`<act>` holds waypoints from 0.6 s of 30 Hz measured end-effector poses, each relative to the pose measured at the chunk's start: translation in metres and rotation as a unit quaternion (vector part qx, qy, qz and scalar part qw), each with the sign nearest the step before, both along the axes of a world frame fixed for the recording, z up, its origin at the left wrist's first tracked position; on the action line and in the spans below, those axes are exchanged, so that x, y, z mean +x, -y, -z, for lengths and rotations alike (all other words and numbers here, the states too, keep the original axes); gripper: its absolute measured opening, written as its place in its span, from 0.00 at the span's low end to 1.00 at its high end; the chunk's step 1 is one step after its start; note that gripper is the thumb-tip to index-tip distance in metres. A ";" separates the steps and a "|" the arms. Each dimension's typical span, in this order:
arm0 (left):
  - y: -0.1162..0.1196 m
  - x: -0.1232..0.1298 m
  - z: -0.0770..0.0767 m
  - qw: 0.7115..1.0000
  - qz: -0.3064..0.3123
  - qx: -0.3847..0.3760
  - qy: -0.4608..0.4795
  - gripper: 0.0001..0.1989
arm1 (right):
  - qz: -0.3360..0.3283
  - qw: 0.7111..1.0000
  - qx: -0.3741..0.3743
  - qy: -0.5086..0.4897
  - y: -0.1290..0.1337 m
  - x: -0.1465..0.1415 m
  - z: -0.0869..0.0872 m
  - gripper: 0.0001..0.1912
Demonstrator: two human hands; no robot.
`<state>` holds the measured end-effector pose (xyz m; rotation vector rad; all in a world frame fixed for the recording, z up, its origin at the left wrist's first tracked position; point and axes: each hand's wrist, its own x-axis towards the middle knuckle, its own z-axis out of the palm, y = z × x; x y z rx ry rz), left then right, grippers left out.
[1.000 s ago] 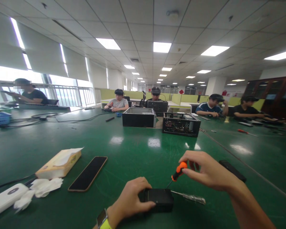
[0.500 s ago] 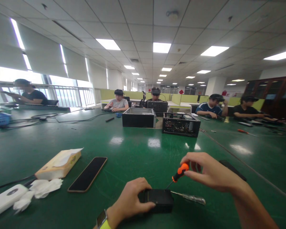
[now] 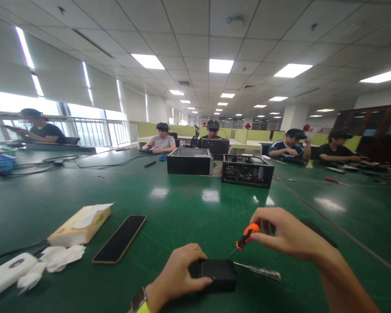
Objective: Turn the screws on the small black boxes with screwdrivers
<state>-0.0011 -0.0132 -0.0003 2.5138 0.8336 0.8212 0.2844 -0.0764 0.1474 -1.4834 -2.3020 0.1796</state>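
My left hand (image 3: pixel 184 271), with a watch at the wrist, grips the left end of a small black box (image 3: pixel 220 274) on the green table. My right hand (image 3: pixel 278 230) pinches the handle of an orange and black screwdriver (image 3: pixel 246 236). Its shaft slants down to the left, and the tip meets the back edge of the box, though the exact contact is too small to make out. A second screwdriver with a clear handle (image 3: pixel 267 273) lies on the table just right of the box.
A phone (image 3: pixel 120 239), a tissue pack (image 3: pixel 81 224), crumpled tissues (image 3: pixel 60 256) and a white device (image 3: pixel 11 271) lie at the left. Two computer cases (image 3: pixel 189 161) (image 3: pixel 247 171) stand farther back. A dark flat object (image 3: pixel 318 232) is behind my right wrist. Several people sit around.
My right hand and the orange screwdriver have shifted very slightly to the right. My left hand and the black box look unmoved.
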 end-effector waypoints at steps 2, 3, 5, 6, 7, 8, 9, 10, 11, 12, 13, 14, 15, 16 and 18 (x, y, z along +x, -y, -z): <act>0.000 0.000 0.000 1.000 0.001 0.000 -0.001 0.15 | 0.013 1.000 0.000 0.015 -0.002 0.000 0.001 0.16; 0.000 0.000 0.000 1.000 0.000 -0.001 -0.001 0.15 | 0.017 1.000 0.001 0.022 -0.002 -0.001 0.002 0.19; 0.000 0.000 0.000 1.000 0.000 -0.002 -0.003 0.15 | 0.014 1.000 0.003 0.024 -0.002 -0.001 0.002 0.19; -0.001 0.000 0.001 1.000 -0.001 -0.002 -0.004 0.15 | 0.008 1.000 0.002 0.019 -0.001 -0.001 0.001 0.16; -0.001 0.000 0.001 1.000 -0.001 -0.002 -0.004 0.15 | 0.001 1.000 -0.002 0.011 0.000 -0.001 0.000 0.12; -0.001 0.000 0.001 1.000 0.000 -0.001 -0.005 0.15 | -0.005 1.000 -0.007 0.004 0.001 0.000 -0.001 0.08; -0.001 0.000 0.001 1.000 0.000 0.000 -0.005 0.15 | -0.009 1.000 -0.013 -0.001 0.002 0.000 -0.002 0.05; -0.001 0.000 0.001 1.000 0.000 0.001 -0.004 0.15 | -0.011 1.000 -0.016 -0.004 0.003 0.001 -0.002 0.03; -0.001 -0.001 0.001 1.000 0.001 0.002 -0.004 0.15 | -0.009 1.000 -0.017 -0.003 0.002 0.001 -0.002 0.03; -0.001 0.000 0.002 1.000 0.000 0.003 -0.003 0.15 | -0.005 1.000 -0.016 0.002 0.002 0.002 -0.002 0.04; -0.001 0.000 0.001 1.000 0.000 0.003 -0.002 0.15 | 0.002 1.000 -0.013 0.009 0.000 0.002 -0.001 0.07; -0.001 0.000 0.001 1.000 0.000 0.004 -0.002 0.15 | 0.009 1.000 -0.011 0.018 -0.001 0.002 0.001 0.12; -0.001 0.000 0.001 1.000 0.000 0.004 -0.002 0.15 | 0.016 0.999 -0.009 0.026 -0.003 0.001 0.003 0.16; -0.001 0.000 0.000 1.000 0.000 0.004 -0.003 0.15 | 0.020 0.999 -0.010 0.033 -0.005 0.001 0.004 0.20; 0.000 0.001 -0.001 1.000 -0.002 0.004 -0.004 0.15 | 0.017 0.999 -0.009 0.033 -0.006 -0.001 0.006 0.23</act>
